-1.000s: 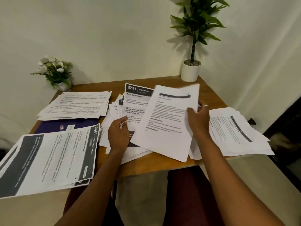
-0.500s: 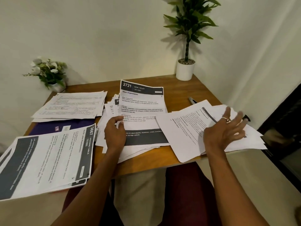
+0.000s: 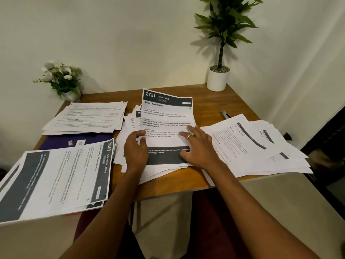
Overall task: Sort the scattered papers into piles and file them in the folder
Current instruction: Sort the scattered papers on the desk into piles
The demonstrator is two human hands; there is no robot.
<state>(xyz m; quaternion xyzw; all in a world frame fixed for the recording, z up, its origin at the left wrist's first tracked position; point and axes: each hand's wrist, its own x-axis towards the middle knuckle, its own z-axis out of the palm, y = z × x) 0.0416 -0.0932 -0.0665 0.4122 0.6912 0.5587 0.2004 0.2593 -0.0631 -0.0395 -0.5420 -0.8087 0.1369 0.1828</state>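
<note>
Both hands are on the middle pile point(image 3: 164, 171) of papers, near the front edge of the wooden table point(image 3: 209, 101). The top sheet point(image 3: 168, 116) of this pile has a dark band with "2721" and the words "Desk Organization".

The left hand point(image 3: 136, 150) is at the left side of the top sheet. Its fingers are curled, and the thumb and first finger pinch the edge of the sheet. The right hand point(image 3: 198, 146) lies flat on the right side of the same sheet. Its fingers are straight and spread out, and it holds nothing. One finger wears a ring point(image 3: 190, 135).

The purple folder point(image 3: 74, 142) lies to the left of the left hand, well apart from it. A back pile point(image 3: 87, 116) covers its far edge. A left pile point(image 3: 56, 180) marked "3667" covers its near edge and hangs over the front of the table.

A right pile point(image 3: 252, 144) lies spread out just beside the right hand. A pen point(image 3: 225, 114) pokes out behind it. A green plant point(image 3: 218, 79) and some white flowers point(image 3: 61, 79) stand at the back corners.
</note>
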